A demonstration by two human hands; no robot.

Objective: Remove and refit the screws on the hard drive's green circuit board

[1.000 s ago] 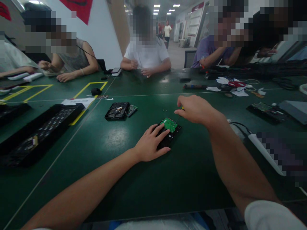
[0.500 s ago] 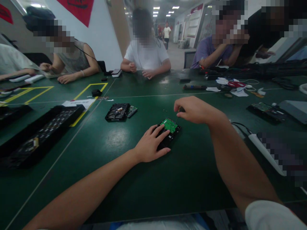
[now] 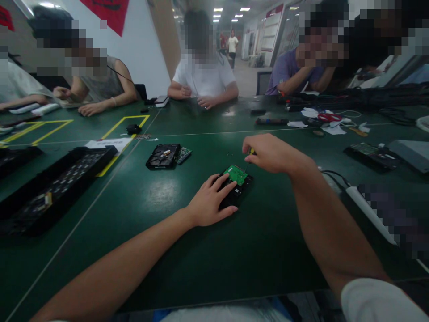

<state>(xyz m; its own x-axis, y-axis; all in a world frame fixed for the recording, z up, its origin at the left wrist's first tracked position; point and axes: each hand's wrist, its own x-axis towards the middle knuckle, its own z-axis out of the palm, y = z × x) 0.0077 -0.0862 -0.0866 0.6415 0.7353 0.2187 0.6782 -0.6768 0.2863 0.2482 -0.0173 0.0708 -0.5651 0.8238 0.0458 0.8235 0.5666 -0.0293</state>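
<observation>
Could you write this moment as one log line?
left hand: spread on black device; right hand: holding screwdriver, shaft at green board; nearby: black casing beside another circuit board

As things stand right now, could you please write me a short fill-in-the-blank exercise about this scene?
1. The left hand is spread over a black device whose circuit board is ____.
2. The slender tool in the right hand points ____.
3. The angular tape outline on the tabletop is ____.
4. The person seated directly opposite wears a ____ top.

Missing words: green; downward; yellow; white.
</observation>
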